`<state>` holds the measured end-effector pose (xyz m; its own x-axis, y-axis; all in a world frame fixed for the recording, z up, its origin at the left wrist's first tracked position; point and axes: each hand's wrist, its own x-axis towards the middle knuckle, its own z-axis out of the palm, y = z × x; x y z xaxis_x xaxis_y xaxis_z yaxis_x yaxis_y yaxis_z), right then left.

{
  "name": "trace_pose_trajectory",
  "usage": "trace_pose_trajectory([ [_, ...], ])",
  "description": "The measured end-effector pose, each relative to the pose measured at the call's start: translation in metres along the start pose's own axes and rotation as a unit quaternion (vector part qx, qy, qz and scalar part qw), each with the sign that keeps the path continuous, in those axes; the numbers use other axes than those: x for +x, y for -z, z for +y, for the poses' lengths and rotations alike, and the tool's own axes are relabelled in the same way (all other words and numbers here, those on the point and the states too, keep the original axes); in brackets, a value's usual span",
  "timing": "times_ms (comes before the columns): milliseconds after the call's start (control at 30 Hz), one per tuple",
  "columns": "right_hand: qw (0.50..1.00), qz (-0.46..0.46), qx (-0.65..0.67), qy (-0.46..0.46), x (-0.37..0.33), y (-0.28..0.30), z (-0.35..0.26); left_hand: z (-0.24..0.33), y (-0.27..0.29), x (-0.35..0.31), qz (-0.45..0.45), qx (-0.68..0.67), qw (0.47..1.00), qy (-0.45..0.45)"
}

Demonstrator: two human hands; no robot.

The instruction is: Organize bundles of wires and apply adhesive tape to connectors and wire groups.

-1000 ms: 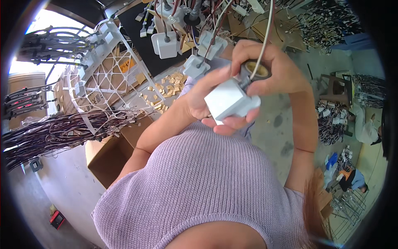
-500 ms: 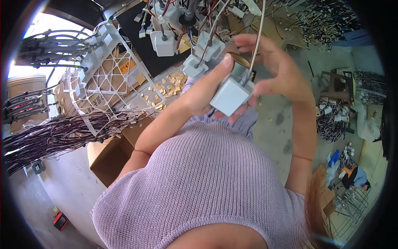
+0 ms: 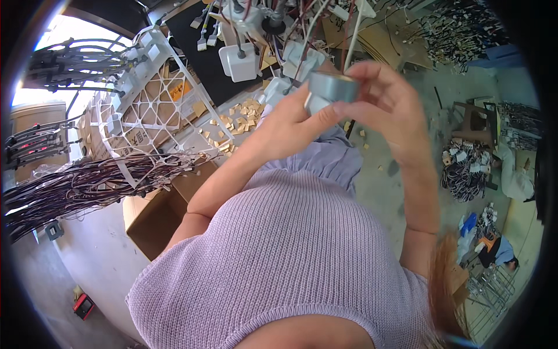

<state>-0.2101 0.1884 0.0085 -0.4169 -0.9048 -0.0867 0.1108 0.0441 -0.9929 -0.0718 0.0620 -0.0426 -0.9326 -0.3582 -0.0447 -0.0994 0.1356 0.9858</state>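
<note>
A roll of grey tape (image 3: 332, 87) is in my right hand (image 3: 392, 107), whose fingers curl around its right side. My left hand (image 3: 290, 129) is closed on a white square plastic housing (image 3: 317, 103), mostly hidden behind the tape and fingers. The left thumb reaches across to the right fingers just under the roll. Beyond the hands hang other white housings with cables, one white housing (image 3: 239, 62) at upper left of the roll. A pale cable (image 3: 351, 38) drops toward the hands from above.
A white lattice frame (image 3: 148, 107) with cables stands at left, above a thick bundle of dark wires (image 3: 81, 189). Beneath that is an open cardboard box (image 3: 157, 224). Small tan pieces (image 3: 241, 116) lie scattered ahead. More wire bundles (image 3: 465, 174) and another person (image 3: 504, 250) are at right.
The tape roll has come up in front of the white housing, which has turned and is now largely covered. My right hand has closed in on the roll; my left has rotated over the housing.
</note>
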Motion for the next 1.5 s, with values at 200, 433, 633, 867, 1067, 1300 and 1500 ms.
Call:
trace_pose_trajectory([
  [200,0.968,-0.224,-0.077,0.080,0.028,0.007,0.002,0.007,0.006,0.003,-0.249,-0.398,0.882,0.027],
  [433,0.925,-0.366,0.005,0.099,0.055,0.008,0.004,0.000,-0.013,0.006,-0.420,-0.632,0.633,0.152],
  [633,0.952,-0.260,-0.161,0.026,0.037,0.036,0.004,-0.004,0.007,0.001,-0.294,-0.567,0.745,0.194],
  [867,0.988,-0.112,0.018,-0.103,-0.005,0.018,-0.008,0.003,-0.003,0.007,0.030,-0.227,0.972,0.054],
  [1067,0.989,0.004,-0.013,0.145,0.024,-0.005,0.028,0.004,-0.006,0.007,-0.252,-0.570,0.760,0.186],
  [1300,0.968,-0.015,-0.239,0.073,0.011,-0.002,-0.004,0.004,0.015,0.003,-0.042,-0.192,0.980,0.036],
  [1500,0.985,-0.025,-0.170,-0.030,0.008,-0.010,-0.008,-0.001,0.022,-0.002,-0.201,-0.450,0.863,0.112],
])
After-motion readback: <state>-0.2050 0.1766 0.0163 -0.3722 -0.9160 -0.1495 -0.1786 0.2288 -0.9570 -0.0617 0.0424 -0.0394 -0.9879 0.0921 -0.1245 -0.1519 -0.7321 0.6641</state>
